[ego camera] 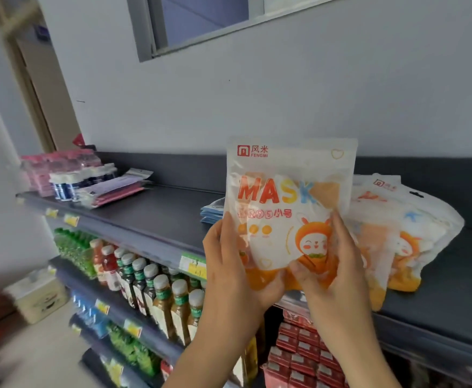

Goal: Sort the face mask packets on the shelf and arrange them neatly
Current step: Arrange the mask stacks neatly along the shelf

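Head view shows both the left hand (229,264) and right hand (332,264) gripping one orange mask packet (288,203) upright above the shelf (156,211), with loose packets (397,233) lying unsorted alongside, so sorting appears incomplete.

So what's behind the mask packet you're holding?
You can see blue packets peeking out left and orange packets lying right, on the shelf. The held packet hides whatever's directly behind it.

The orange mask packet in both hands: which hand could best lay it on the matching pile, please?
Probably the right hand: the matching pile lies on the shelf just beyond it, away from the left hand.
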`<move>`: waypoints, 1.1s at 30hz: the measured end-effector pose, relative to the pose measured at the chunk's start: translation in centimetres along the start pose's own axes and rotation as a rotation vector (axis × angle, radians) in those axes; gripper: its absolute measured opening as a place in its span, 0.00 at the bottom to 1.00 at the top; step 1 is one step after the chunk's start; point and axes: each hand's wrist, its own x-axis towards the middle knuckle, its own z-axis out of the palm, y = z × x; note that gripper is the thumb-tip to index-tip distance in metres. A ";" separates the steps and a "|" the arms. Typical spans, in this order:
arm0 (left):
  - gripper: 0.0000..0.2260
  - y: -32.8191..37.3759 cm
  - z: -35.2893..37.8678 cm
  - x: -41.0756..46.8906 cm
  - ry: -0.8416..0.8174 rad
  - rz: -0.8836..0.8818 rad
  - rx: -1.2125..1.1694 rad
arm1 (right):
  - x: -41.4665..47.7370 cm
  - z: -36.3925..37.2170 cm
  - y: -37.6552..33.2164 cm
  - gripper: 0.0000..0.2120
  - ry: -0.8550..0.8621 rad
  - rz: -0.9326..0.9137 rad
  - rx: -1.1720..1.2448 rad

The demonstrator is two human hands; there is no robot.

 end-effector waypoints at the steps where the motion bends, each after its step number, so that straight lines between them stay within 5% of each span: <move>1: 0.43 -0.3 -0.4 0.0 0.010 -0.002 0.002 | 0.1 0.5 -0.1 0.39 -0.011 -0.005 0.007; 12: 0.42 -7.8 -4.8 1.3 0.052 -0.021 0.029 | 1.3 9.6 -0.2 0.40 -0.055 -0.005 0.008; 33: 0.45 -31.7 -19.9 9.5 -0.013 -0.020 0.106 | 5.3 38.3 -3.0 0.38 -0.004 0.045 -0.004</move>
